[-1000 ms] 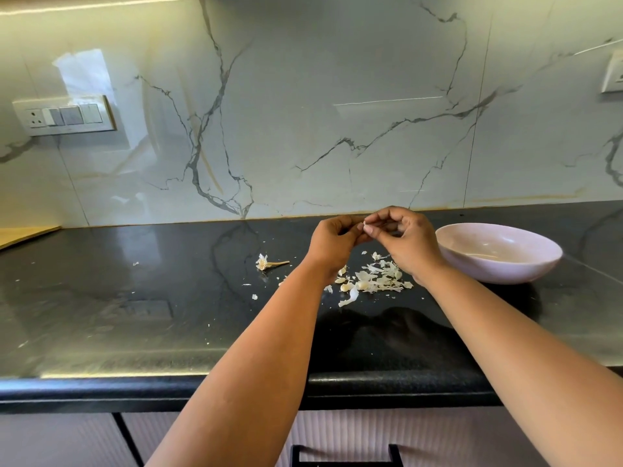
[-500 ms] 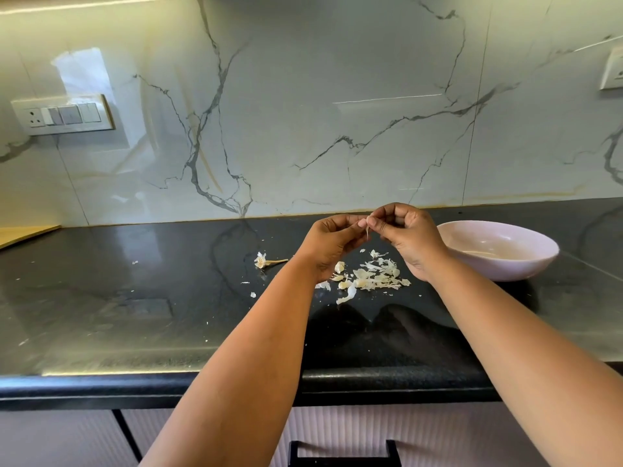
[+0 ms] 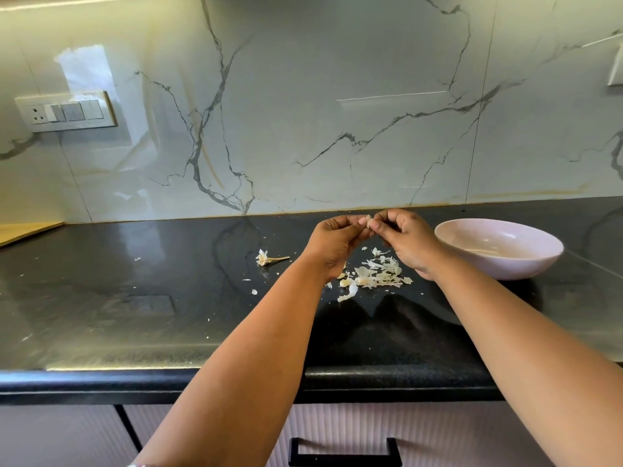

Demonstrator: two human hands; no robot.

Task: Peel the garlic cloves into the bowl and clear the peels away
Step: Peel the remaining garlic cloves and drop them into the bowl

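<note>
While the peeling is partway done, the heap of peels (image 3: 374,279) lies on the black desk (image 3: 135,298), just under and a bit nearer than the two hands — so some skin has come off, but none of it is cleared away yet. A few small crumbs of skin are scattered on the left hand's side, and a dry garlic stalk (image 3: 268,258) lies there too.

Up above the heap, the left hand (image 3: 337,244) and the right hand (image 3: 406,241) meet at the fingertips. Both have curled fingers and pinch one small garlic clove (image 3: 369,223) between them — it looks like they are pulling its skin.

Just beyond the right hand, on its outer side, sits the bowl (image 3: 539,261). I cannot tell if any cloves are inside. My guess: finish this clove, drop it in, then sweep up the peels.
</note>
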